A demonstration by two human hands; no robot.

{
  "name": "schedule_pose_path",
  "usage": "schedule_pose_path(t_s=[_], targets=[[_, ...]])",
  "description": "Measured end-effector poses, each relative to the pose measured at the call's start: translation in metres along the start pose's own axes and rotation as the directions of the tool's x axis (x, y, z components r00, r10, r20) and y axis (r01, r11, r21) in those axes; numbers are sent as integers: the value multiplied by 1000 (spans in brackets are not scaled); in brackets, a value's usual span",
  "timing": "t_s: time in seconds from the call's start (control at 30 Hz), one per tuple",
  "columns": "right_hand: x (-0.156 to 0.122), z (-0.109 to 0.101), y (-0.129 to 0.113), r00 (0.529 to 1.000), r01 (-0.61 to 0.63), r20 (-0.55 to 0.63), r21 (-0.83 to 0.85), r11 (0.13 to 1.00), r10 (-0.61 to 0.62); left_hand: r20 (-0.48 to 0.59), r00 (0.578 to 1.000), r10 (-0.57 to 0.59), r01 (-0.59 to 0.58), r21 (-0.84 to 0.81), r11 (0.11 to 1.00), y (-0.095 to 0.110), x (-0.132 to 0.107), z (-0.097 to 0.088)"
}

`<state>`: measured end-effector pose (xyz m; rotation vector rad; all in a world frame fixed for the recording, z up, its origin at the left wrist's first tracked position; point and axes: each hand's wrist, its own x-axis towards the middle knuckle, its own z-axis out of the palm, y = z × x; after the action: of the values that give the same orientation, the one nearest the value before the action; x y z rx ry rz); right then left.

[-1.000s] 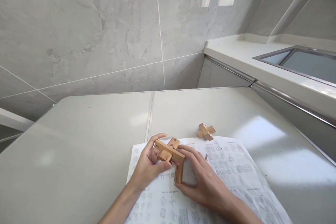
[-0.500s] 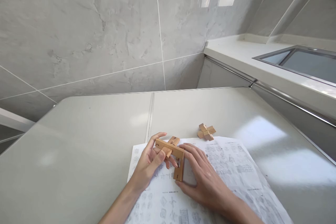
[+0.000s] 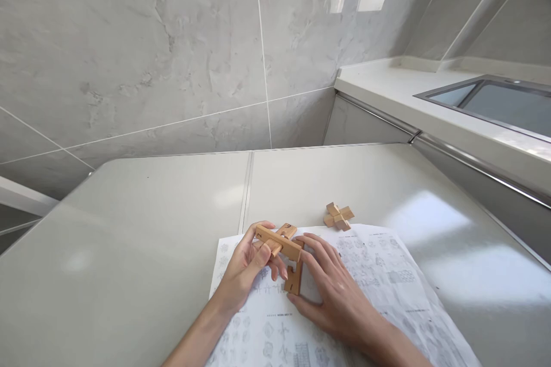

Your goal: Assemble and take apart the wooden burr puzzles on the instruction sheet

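My left hand (image 3: 248, 261) grips two crossed wooden puzzle pieces (image 3: 275, 241), thumb in front and fingers behind. One of these is marked with a 2 and the other carries a dark mark at its upper end. Between the thumb and fingers of my right hand (image 3: 329, 281) is a notched wooden puzzle piece (image 3: 293, 281) marked 1, held upright against the right end of the crossed pair. Whether the parts interlock there I cannot tell. Beyond my hands, an assembled wooden burr puzzle (image 3: 338, 216) lies on the table.
A creased paper sheet (image 3: 370, 264) printed with puzzle diagrams lies under my hands on the white table (image 3: 150, 252). A seam runs across the tabletop. Behind stands a grey tiled wall (image 3: 193, 40). A counter (image 3: 387, 80) with an inset sink (image 3: 499, 100) is at the right.
The notched piece in my right hand has turned slightly, showing more of its notch. The crossed pair in my left hand has shifted only a little.
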<state>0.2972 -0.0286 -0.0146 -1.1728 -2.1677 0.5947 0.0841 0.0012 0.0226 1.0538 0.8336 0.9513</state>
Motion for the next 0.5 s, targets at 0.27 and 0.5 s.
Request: schedule_pose_path(t_s=[0.27, 0.5], targets=[[0, 0, 0, 1000, 2, -8, -4, 1000, -2, 8, 1000, -21, 21, -24, 999, 1, 0, 1], [0, -2, 1, 999, -33, -5, 85, 996, 34, 65, 997, -36, 41, -77, 996, -1, 1, -1]])
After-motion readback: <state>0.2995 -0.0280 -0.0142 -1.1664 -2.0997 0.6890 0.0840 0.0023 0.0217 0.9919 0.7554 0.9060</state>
